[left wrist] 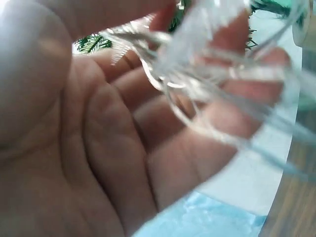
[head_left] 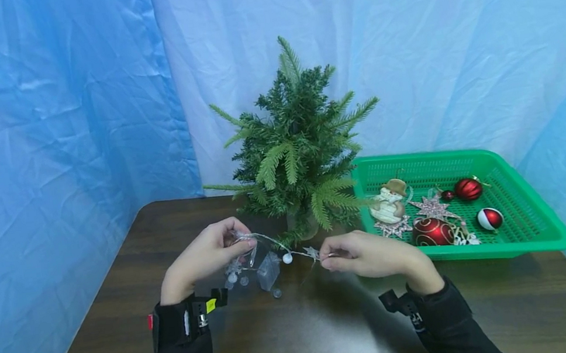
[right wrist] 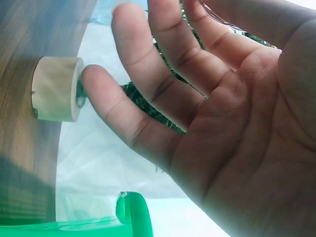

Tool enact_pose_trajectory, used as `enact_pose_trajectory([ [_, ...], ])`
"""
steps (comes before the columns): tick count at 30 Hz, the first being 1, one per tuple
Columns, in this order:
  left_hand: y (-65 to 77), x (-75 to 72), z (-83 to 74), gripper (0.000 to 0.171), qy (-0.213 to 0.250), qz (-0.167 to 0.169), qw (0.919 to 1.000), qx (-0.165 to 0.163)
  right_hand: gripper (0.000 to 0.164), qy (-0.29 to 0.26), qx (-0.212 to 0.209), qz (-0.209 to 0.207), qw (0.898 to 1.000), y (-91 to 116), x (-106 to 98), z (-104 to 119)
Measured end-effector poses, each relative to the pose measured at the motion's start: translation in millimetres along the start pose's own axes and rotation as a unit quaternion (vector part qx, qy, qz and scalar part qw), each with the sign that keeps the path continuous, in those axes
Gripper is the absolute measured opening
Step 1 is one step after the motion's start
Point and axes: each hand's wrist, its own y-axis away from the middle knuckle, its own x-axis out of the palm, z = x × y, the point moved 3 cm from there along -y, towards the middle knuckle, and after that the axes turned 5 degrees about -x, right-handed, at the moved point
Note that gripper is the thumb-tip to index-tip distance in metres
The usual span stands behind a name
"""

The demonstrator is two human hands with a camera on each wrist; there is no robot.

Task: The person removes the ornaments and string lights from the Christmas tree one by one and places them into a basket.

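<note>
A tangled string of fairy lights (head_left: 287,258) with small white balls and silvery stars stretches between both hands. My left hand (head_left: 203,257) grips its bunched part; in the left wrist view, several clear wires (left wrist: 212,131) cross the fingers. Below that hand dangle more balls, a star and a clear box-like piece (head_left: 269,271). My right hand (head_left: 369,254) pinches the string beside a star (head_left: 311,252), thumb against forefinger. In the right wrist view a thin wire (right wrist: 222,19) shows near the thumb, while the other fingers spread loosely. Just beyond the hands stands a small artificial Christmas tree (head_left: 296,151).
A green basket (head_left: 531,211) at the right holds a snowman ornament (head_left: 388,205), glittery stars (head_left: 432,207), and red baubles (head_left: 468,189). The tree's round base (right wrist: 57,89) stands on the brown wooden table (head_left: 293,346). Blue and white cloth (head_left: 68,108) hangs behind the table.
</note>
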Motion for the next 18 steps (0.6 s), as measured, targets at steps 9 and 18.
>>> enact_pose_trajectory([
  [9,-3.3,8.8,8.5,0.029,-0.09,0.047,0.9929,-0.062,0.019,-0.008,0.003,0.012,1.0,1,2,-4],
  [18,-14.2,20.5,11.5,0.045,-0.154,0.054,0.9828,-0.087,0.018,-0.007,0.005,0.015,1.0,1,1,-5],
])
